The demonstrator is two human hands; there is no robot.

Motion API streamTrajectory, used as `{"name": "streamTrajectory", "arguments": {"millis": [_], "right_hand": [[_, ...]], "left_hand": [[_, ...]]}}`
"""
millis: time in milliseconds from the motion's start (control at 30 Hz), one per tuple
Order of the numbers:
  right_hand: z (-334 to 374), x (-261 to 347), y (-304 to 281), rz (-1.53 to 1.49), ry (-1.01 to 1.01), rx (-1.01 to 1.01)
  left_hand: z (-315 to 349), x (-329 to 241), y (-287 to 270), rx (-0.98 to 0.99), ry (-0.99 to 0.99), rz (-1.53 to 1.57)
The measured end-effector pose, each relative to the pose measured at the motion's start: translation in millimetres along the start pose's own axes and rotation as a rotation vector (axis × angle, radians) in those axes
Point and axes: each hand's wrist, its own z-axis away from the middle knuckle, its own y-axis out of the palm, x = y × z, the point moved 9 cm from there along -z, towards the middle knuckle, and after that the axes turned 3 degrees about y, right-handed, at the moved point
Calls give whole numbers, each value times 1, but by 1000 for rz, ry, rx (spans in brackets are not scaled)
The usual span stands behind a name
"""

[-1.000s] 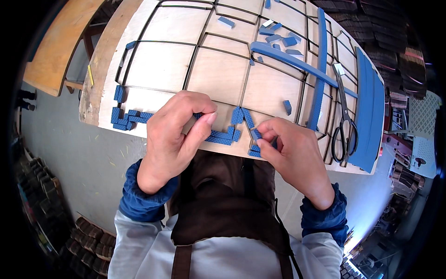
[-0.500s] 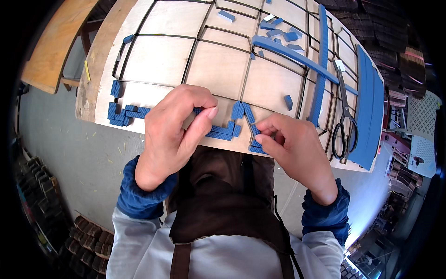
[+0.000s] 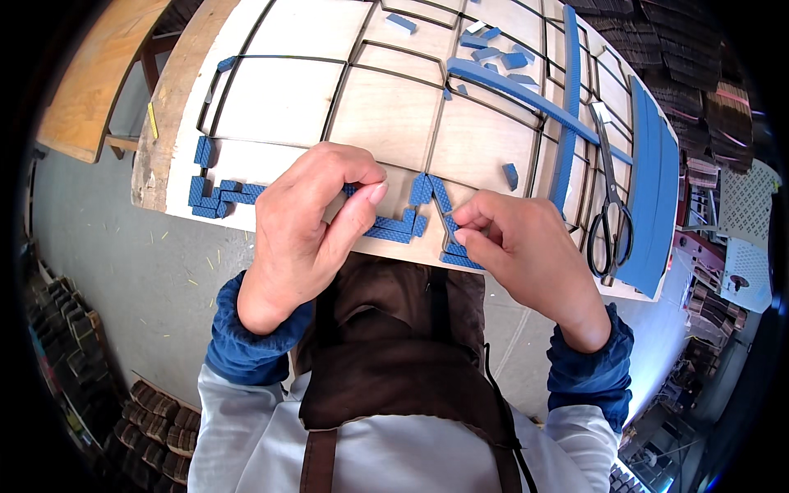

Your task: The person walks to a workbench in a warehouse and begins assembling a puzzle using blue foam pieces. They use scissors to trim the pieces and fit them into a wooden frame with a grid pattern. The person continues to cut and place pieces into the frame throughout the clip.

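Note:
A pale wooden die board [image 3: 394, 107] with dark metal blades set in it lies before me. Along its near edge, short blue foam strips [image 3: 390, 232] sit beside the blades. My right hand [image 3: 538, 255] pinches a small blue foam strip [image 3: 450, 226] against a slanting blade, thumb and forefinger on it. My left hand [image 3: 304, 226] hovers over the near-edge strips, its thumb and forefinger closed together; whatever lies between them, if anything, is too small to tell. It hides part of the foam row [image 3: 238, 192] beneath.
Black-handled scissors [image 3: 610, 205] lie at the board's right, by wide blue foam sheets [image 3: 649, 189]. Two long blue strips [image 3: 526, 100] cross near loose foam cut-offs [image 3: 514, 60]. A wooden table [image 3: 90, 82] stands at the left; stacked dark boards [image 3: 678, 41] at far right.
My right hand has shifted slightly right and up, its forearm swinging outward, with fingers still at the foam strip. The left hand is nearly unmoved. The board appears slightly higher in view.

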Motion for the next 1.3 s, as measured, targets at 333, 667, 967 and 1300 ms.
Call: {"name": "streamTrajectory", "arguments": {"millis": [333, 667, 967, 1300], "right_hand": [[-4, 0, 4, 4, 15, 3], [-3, -3, 2, -22, -7, -13], [19, -35, -77, 76, -37, -514], [41, -80, -116, 224, 66, -646]], "left_hand": [[-1, 3, 1, -42, -81, -2], [-1, 3, 5, 16, -137, 10], [-7, -10, 7, 89, -155, -65], [-12, -11, 28, 94, -97, -46]]}}
